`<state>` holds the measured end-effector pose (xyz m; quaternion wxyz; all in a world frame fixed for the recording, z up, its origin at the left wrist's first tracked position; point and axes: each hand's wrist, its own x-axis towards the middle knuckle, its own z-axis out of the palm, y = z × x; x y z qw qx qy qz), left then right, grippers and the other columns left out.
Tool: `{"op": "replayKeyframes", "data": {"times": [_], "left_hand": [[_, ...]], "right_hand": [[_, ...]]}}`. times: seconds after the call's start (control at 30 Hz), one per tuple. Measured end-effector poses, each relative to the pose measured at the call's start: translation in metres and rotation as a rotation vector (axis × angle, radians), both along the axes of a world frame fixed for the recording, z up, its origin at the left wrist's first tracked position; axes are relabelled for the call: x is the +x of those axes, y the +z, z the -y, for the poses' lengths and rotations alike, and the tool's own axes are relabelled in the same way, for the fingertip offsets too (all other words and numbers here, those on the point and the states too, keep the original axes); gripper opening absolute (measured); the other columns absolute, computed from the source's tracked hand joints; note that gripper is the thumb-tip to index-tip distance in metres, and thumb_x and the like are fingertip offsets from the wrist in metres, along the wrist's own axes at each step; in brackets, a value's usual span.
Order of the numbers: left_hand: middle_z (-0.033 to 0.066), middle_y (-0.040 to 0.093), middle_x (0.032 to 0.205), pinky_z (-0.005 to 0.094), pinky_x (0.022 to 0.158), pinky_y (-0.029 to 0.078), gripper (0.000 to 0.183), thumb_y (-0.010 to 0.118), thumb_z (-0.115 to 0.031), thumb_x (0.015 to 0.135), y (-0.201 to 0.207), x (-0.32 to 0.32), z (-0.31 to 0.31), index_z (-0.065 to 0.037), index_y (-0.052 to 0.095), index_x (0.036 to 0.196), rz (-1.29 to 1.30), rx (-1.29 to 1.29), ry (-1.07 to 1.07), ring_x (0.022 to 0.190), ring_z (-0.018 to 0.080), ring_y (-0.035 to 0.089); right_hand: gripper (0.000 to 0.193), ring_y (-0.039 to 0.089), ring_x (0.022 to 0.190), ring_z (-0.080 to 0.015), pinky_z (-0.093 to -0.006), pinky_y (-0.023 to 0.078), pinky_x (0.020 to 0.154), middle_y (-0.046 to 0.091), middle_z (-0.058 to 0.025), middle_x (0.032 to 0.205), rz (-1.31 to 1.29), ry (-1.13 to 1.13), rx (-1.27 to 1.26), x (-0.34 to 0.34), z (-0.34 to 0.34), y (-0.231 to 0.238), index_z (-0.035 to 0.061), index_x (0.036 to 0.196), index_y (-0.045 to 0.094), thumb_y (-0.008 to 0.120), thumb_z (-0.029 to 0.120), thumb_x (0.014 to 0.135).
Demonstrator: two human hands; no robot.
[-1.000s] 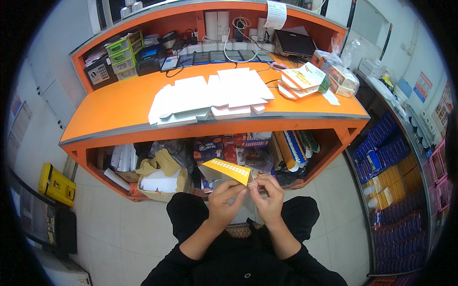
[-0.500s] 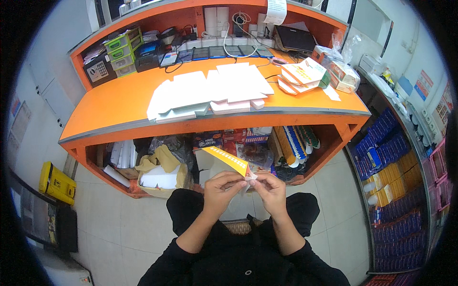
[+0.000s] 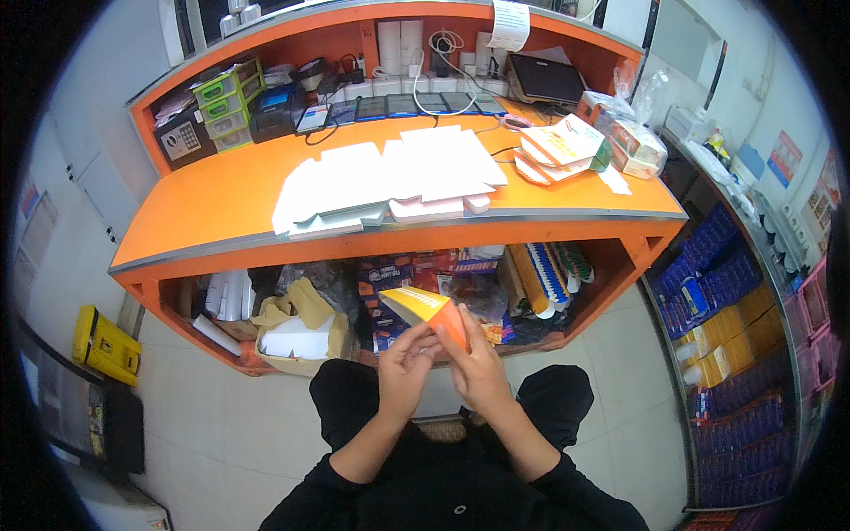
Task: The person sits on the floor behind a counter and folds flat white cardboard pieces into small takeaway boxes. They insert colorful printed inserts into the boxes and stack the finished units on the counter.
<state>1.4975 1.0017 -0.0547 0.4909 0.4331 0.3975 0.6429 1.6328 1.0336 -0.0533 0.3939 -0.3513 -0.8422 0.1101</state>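
Note:
A folded yellow and orange cardboard box (image 3: 427, 303) is held up in front of me over my lap, its pale inside showing at the left. My right hand (image 3: 479, 370) grips its orange side, with the fingers stretched along the outside. Against the lower edge of the box, my left hand (image 3: 405, 370) has bent fingers close together; its exact hold is partly hidden. Similar folded boxes (image 3: 560, 144), white and orange, lie piled on the right of the counter. Stacks of white card sheets (image 3: 390, 177) cover its middle.
The orange counter (image 3: 204, 199) stands before me, with a row of dark phones (image 3: 403, 104) along its back. Below it are an open carton (image 3: 301, 336) and packed goods. A shelf rack (image 3: 744, 434) stands at the right, a yellow bin (image 3: 106, 343) at the left.
The box has turned, so its orange side now faces up beside my right hand. My hands have shifted: the right now lies along the box, where both fingertips pinched its end before.

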Motion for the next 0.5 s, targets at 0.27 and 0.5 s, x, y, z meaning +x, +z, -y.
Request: {"op": "replayKeyframes", "data": {"times": [0.27, 0.5], "left_hand": [[0.0142, 0.041, 0.132, 0.0519, 0.100, 0.029, 0.075, 0.074, -0.018, 0.066, -0.023, 0.015, 0.007, -0.005, 0.042, 0.132, -1.284, 0.287, 0.137, 0.124, 0.0328, 0.037], [0.0113, 0.061, 0.090, 0.0283, 0.071, 0.048, 0.019, 0.069, -0.004, 0.078, -0.037, 0.008, 0.006, 0.005, 0.066, 0.094, -0.571, 0.059, 0.220, 0.076, 0.0174, 0.061]], "right_hand": [[0.042, 0.046, 0.120, -0.0191, -0.0303, 0.034, 0.101, 0.050, -0.0156, 0.130, -0.929, 0.088, -0.917, -0.003, -0.004, -0.047, -0.0024, 0.136, 0.039, 0.041, 0.006, 0.095], [0.019, 0.061, 0.078, -0.0153, -0.0279, 0.050, 0.071, 0.066, -0.0085, 0.091, -0.495, -0.074, -0.468, 0.016, -0.010, -0.022, 0.0002, 0.101, 0.066, 0.062, 0.010, 0.086]]}}
